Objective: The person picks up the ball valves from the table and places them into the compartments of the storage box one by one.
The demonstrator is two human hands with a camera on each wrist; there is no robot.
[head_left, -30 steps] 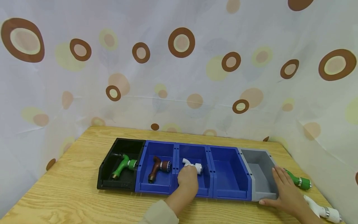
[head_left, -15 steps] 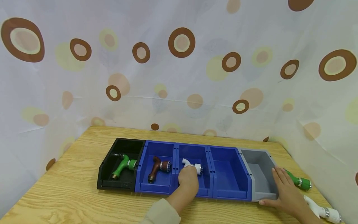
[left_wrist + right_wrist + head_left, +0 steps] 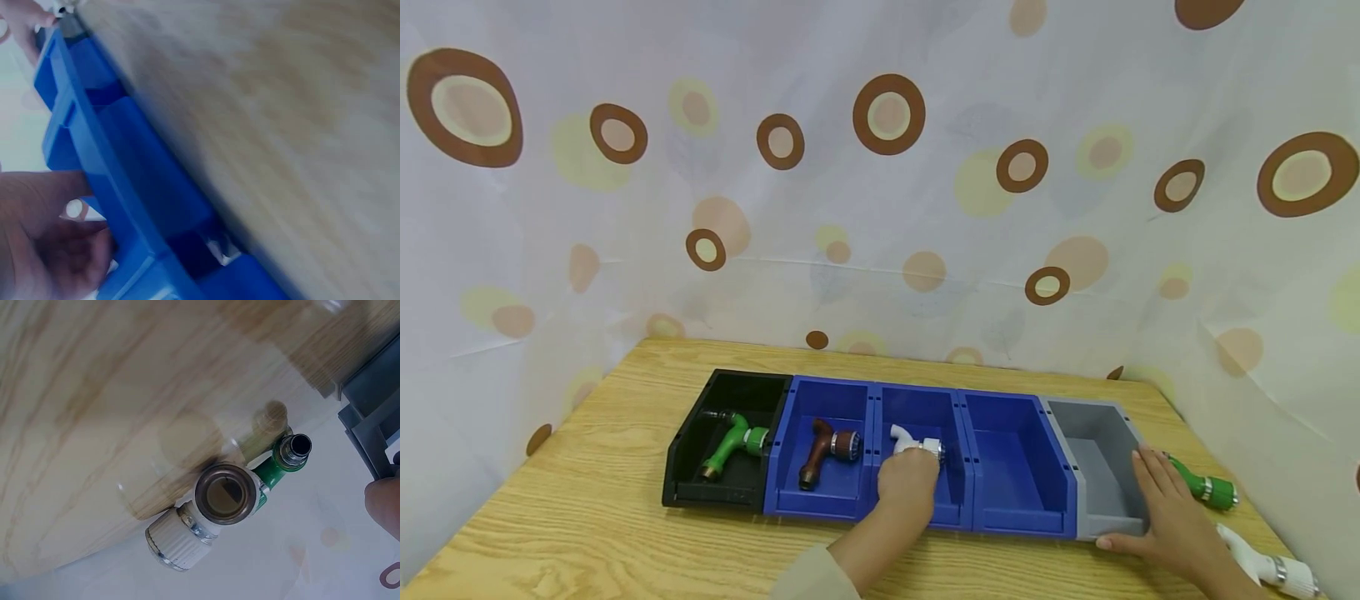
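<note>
My left hand (image 3: 908, 487) reaches into the middle blue bin (image 3: 951, 515), its curled fingers around a white faucet (image 3: 904, 437). The faucet's spout and ribbed knob show past the hand; its lower body is hidden. In the left wrist view, thumb and bent fingers of the left hand (image 3: 56, 244) sit beside the bin wall with a white round end between them. My right hand (image 3: 1180, 525) rests on the right wall of the grey bin (image 3: 1111, 525), fingers straight and thumb at its front edge.
Left of the middle bin, a brown faucet (image 3: 820, 454) lies in a blue bin and a green faucet (image 3: 730, 442) in the black bin (image 3: 718, 497). Beyond the right hand, another green faucet (image 3: 1217, 492) and a white faucet (image 3: 1292, 577) lie on the wooden table (image 3: 587, 517).
My left hand has shifted slightly to the right and its forearm has turned a little over the white faucet. The right hand, the bins and the other faucets have stayed put.
</note>
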